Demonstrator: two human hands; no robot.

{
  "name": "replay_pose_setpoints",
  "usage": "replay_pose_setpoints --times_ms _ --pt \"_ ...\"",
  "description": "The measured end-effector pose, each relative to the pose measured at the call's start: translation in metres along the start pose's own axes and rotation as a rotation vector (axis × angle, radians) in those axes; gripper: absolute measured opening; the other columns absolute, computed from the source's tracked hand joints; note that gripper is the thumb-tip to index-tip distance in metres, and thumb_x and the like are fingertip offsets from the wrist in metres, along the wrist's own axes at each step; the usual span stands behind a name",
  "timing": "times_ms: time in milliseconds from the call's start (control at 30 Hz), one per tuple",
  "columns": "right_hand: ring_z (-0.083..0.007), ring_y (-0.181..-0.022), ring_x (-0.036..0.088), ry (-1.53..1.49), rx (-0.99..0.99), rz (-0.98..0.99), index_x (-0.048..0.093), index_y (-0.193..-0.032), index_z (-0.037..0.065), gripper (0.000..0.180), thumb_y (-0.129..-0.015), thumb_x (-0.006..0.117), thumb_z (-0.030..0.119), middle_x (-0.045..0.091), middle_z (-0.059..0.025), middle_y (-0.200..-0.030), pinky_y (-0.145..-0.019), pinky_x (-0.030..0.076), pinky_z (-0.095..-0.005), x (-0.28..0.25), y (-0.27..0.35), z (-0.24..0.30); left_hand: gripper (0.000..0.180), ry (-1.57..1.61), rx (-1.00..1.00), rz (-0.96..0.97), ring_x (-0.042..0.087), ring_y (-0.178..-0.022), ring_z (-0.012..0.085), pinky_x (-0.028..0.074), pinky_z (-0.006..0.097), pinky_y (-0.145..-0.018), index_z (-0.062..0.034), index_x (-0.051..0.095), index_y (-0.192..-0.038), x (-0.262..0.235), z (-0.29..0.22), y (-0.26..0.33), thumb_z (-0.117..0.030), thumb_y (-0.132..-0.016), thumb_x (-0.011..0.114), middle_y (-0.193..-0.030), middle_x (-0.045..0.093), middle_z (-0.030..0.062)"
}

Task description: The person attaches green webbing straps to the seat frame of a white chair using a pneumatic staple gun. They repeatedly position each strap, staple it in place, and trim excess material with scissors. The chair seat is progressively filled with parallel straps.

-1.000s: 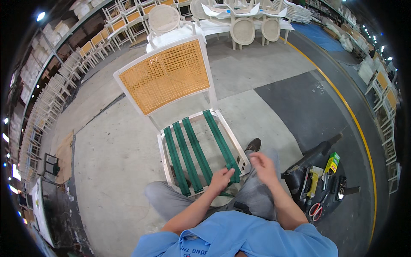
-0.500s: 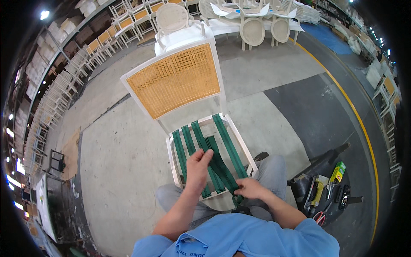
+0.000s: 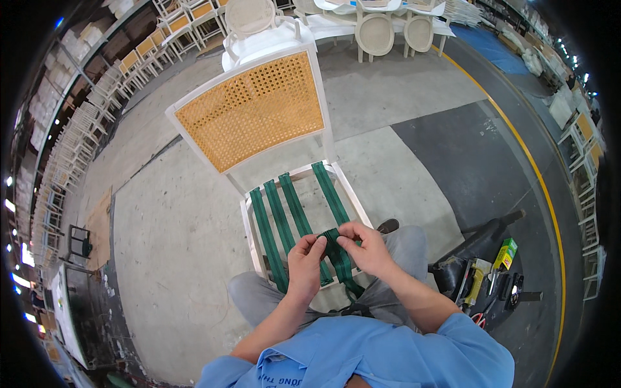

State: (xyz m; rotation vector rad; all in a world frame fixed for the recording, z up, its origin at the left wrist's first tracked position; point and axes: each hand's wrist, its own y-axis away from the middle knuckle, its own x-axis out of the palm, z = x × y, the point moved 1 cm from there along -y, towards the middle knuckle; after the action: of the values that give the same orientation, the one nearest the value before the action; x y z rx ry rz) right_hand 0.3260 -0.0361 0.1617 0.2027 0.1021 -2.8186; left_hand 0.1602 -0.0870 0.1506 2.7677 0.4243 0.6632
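A white chair frame (image 3: 354, 194) stands between my knees, its woven cane backrest (image 3: 253, 110) on the far side. Several green webbing straps (image 3: 268, 226) run across the seat opening from back to front. Over the seat's front right part, my left hand (image 3: 306, 258) and my right hand (image 3: 366, 247) both pinch the end of a loose green webbing strap (image 3: 338, 257). The strap hangs from my fingers toward my lap, folded or doubled near the top. My fingertips hide part of its end.
To my right, a black stool-like surface (image 3: 446, 275) carries a yellow-handled tool (image 3: 475, 288), a green and yellow box (image 3: 506, 253) and red-handled scissors (image 3: 479, 319). Rows of white chairs (image 3: 71, 149) line the left. More chairs and a white-covered table (image 3: 330, 27) stand at the back.
My right hand has moved up from the seat's front edge to meet my left hand at the strap's end. The strap's far end has come nearer me. The view has shifted slightly.
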Motion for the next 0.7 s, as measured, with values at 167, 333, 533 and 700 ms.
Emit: replay_pose_setpoints --times_ms 167,333,533,700 --pt "-0.025 -0.088 0.072 0.099 -0.205 -0.031 0.071 -0.105 0.003 0.013 -0.092 0.072 0.004 0.073 -0.0115 -0.098 -0.077 0.056 -0.0354 0.004 -0.007 0.01 0.01 0.019 -0.069 0.058 0.057 -0.082 0.0053 0.045 0.023 -0.074 -0.0026 0.069 -0.104 -0.006 -0.003 -0.009 -0.012 -0.101 0.069 -0.092 0.066 -0.0026" --pt "-0.0312 -0.088 0.071 0.264 -0.292 0.022 0.071 -0.104 0.003 0.015 -0.089 0.073 0.003 0.071 -0.013 -0.098 -0.076 0.056 -0.0377 0.002 -0.023 0.009 0.01 -0.01 -0.079 0.064 0.058 -0.082 0.0069 0.047 0.025 -0.076 -0.0021 0.069 -0.105 -0.012 -0.003 -0.022 -0.011 -0.1 0.07 -0.091 0.065 -0.0017" --pt "-0.0315 -0.089 0.069 0.322 -0.287 0.011 0.073 -0.102 0.004 0.013 -0.089 0.073 0.004 0.067 -0.0118 -0.101 -0.076 0.056 -0.0373 0.006 -0.046 -0.012 0.016 -0.635 0.291 0.019 0.066 -0.094 0.016 0.052 0.031 -0.083 -0.0021 0.07 -0.108 -0.005 -0.014 -0.036 -0.005 -0.092 0.074 -0.099 0.068 0.0068" --pt "-0.0282 -0.083 0.068 0.385 -0.324 0.07 0.073 -0.1 0.003 0.011 -0.089 0.073 0.005 0.068 -0.0114 -0.098 -0.074 0.054 -0.0355 0.02 -0.086 -0.033 0.019 -0.932 0.425 -0.016 0.069 -0.098 0.0248 0.053 0.035 -0.086 0.0014 0.07 -0.107 -0.026 -0.007 -0.077 -0.009 -0.091 0.074 -0.104 0.069 0.0117"
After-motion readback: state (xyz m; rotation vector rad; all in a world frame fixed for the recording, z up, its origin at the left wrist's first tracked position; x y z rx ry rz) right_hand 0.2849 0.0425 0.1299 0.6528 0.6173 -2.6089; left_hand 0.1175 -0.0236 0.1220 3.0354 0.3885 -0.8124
